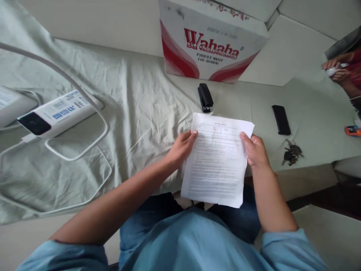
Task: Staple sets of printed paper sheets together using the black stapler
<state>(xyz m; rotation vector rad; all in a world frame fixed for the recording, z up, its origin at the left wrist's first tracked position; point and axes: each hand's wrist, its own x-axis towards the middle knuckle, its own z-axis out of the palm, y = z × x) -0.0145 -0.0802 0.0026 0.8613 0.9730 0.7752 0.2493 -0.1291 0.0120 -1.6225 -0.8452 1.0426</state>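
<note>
Both hands grip the papers (217,162), left hand (180,148) and right hand (255,150) closed on opposite long edges; stapler (205,98) just beyond, nearer left.

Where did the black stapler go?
In the head view, the black stapler lies on the pale green sheet, just in front of the Wahaha water box and just beyond the top edge of the papers held in both hands.

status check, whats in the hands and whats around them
Left hand and right hand grip printed sheets by the side edges. Stapler just beyond on the sheet-covered surface; phone and keys to the right. Nothing touching the paper.
</note>
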